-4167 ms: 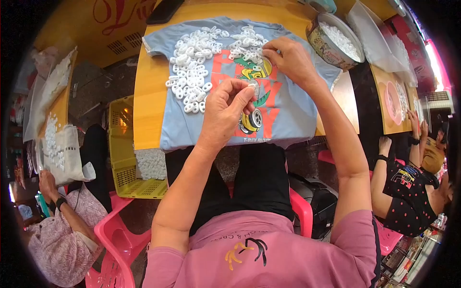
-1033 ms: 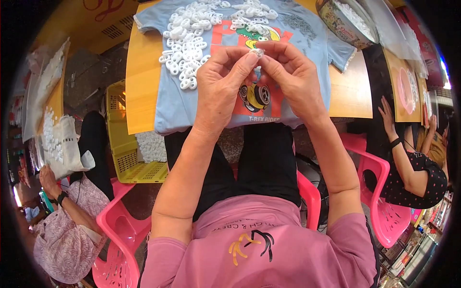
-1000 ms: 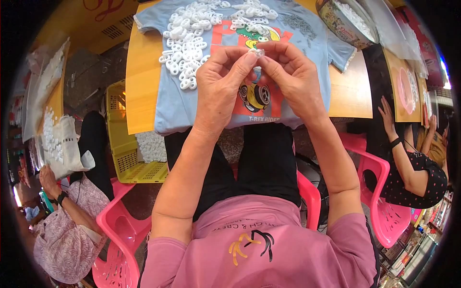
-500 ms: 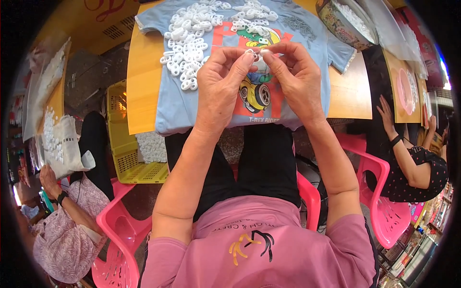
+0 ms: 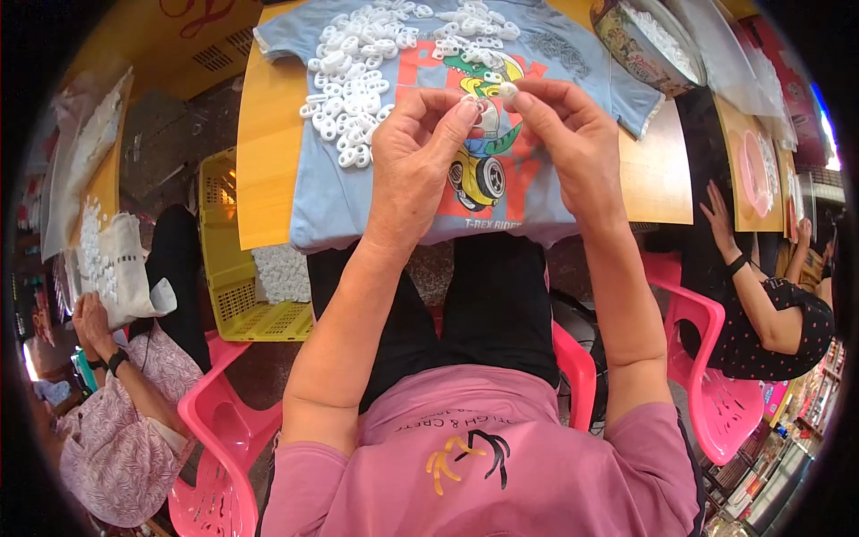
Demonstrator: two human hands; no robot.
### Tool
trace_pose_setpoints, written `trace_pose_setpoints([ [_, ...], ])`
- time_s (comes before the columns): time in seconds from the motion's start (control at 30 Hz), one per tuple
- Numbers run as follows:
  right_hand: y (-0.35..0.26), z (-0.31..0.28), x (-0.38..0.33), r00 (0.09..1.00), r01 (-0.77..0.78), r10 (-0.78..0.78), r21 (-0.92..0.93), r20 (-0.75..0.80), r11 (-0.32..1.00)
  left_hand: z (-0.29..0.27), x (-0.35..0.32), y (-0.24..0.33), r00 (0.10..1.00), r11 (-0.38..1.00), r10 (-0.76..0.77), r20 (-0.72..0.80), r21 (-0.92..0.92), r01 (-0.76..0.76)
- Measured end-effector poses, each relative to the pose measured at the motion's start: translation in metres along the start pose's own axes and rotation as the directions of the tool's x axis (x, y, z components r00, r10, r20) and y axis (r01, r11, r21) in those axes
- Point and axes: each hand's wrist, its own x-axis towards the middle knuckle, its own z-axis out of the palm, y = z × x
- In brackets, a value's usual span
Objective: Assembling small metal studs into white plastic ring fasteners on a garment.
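Note:
Above the blue T-shirt (image 5: 335, 201) spread over the table, my left hand (image 5: 416, 148) is closed, thumb against fingers, on a small white two-hole plastic piece that partly shows at the fingertips. My right hand (image 5: 573, 134) pinches another small white plastic piece (image 5: 508, 90) between thumb and forefinger. A gap separates the two hands. Beyond my left hand lies a heap of white oval two-hole plastic pieces (image 5: 344, 85), with a smaller group of white pieces (image 5: 474, 27) at the far middle. Farther right on the shirt sits a pile of tiny dark grey parts (image 5: 559, 52).
At the far right stands a round printed tin (image 5: 631, 49) holding small white parts. A yellow crate (image 5: 237, 286) with white pieces is left below the wooden table (image 5: 658, 183). People sit on both sides, near pink chairs (image 5: 224, 394). A pink basin (image 5: 759, 170) is farther right.
My right hand has moved right, away from my left, with a white piece in its pinch. My left hand has barely shifted. The left co-worker's hand has moved up slightly.

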Motion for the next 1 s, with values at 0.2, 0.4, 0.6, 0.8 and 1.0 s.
trace_pose_setpoints([
  [0.2, 0.003, 0.01, -0.004, 1.0, -0.01, 0.011, 0.153, -0.009, 0.988, 0.003, 0.0, -0.001, 1.0, 1.0, -0.004, -0.01, 0.011, 0.004],
  [0.4, 0.004, 0.017, -0.006, 0.997, 0.073, -0.069, 0.113, -0.04, 0.991, 0.002, 0.001, -0.002, 1.0, 1.0, -0.003, -0.022, 0.012, 0.003],
  [0.6, 0.003, 0.021, -0.008, 0.997, 0.069, -0.066, 0.063, -0.042, 0.996, 0.001, 0.001, -0.002, 1.0, 1.0, 0.011, -0.019, 0.018, -0.011],
  [0.8, 0.011, 0.026, -0.008, 0.983, 0.177, -0.174, 0.041, -0.064, 0.983, 0.001, 0.001, -0.003, 0.999, 1.0, 0.021, -0.027, 0.018, -0.021],
  [1.0, 0.003, 0.027, -0.009, 0.983, 0.161, -0.151, 0.092, -0.104, 0.983, 0.001, 0.001, -0.002, 0.999, 1.0, 0.012, -0.037, 0.002, -0.012],
])
